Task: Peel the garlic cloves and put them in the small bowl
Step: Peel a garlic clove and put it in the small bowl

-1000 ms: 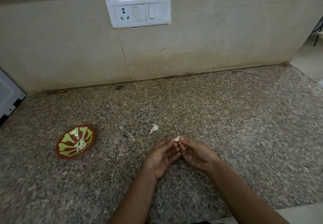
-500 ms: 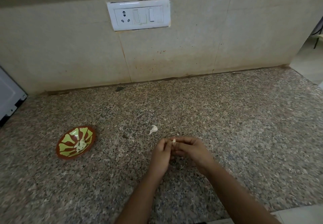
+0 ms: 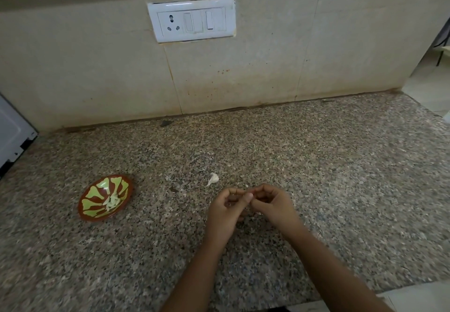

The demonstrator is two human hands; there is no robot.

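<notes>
The held clove is all but gone from sight: a second ago its white tip stood clear above the fingertips, half a second ago only a sliver showed, and now the fingers have closed over it. It sits right at the spot where the two hands meet, low over the granite counter [image 3: 341, 190]. The left hand [image 3: 224, 210] has its fingers curled in with thumb and forefinger pinching at that spot. The right hand [image 3: 275, 204] comes in from 3 o'clock, its own thumb and fingertips nipped onto the same place, so the two sets of tips touch. A pale scrap [image 3: 246, 186] lies on the stone at 12 o'clock, just beyond the fingertips. At about 10 o'clock from the pinch, near but apart, a loose clove [image 3: 213, 179] lies on the counter where it lay before. Further out at 9 o'clock, well apart from the hands, the small bowl [image 3: 96, 218] has not moved either, brown with green petals, with peeled cloves [image 3: 112, 201] in its middle. Up at 11 o'clock a white switch plate [image 3: 191, 19] hangs on the tiled wall [image 3: 243, 80], lower in view than before, and a white appliance [image 3: 9, 131] shows at the far left edge.
</notes>
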